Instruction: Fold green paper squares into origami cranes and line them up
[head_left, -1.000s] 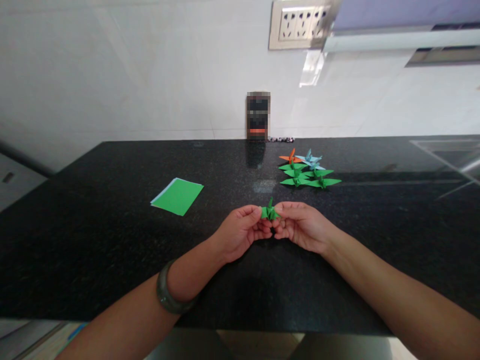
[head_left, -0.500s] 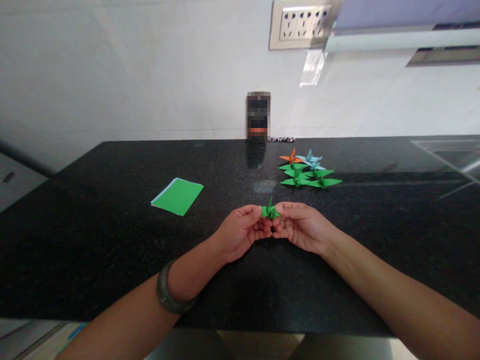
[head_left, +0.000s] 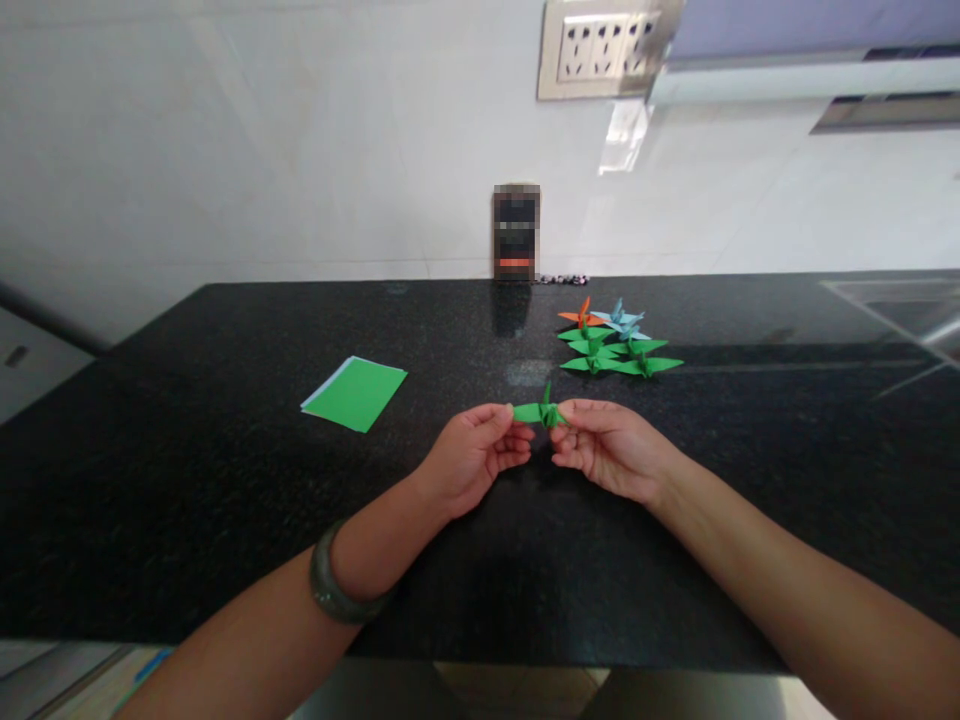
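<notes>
A green paper crane (head_left: 548, 413) is stretched between my two hands above the dark counter. My left hand (head_left: 478, 455) pinches the tip of its left wing between thumb and finger. My right hand (head_left: 606, 448) pinches the right wing close to the body, covering most of that wing. One thin point of the crane sticks up in the middle. Behind my right hand stands a group of finished cranes: several green ones (head_left: 595, 360), an orange one (head_left: 584, 314) and light blue ones (head_left: 619, 312).
A stack of square paper (head_left: 355, 394), green on top with light blue beneath, lies on the left of the black counter (head_left: 225, 470). A phone-like dark object (head_left: 516, 232), blurred out, leans on the wall with a beaded strap (head_left: 565, 280). Wall sockets (head_left: 607, 48) are above.
My hands have drawn a little apart. My left fingers have slid out to the wing's tip, so more of the left wing shows, and the crane sits slightly higher and farther right.
</notes>
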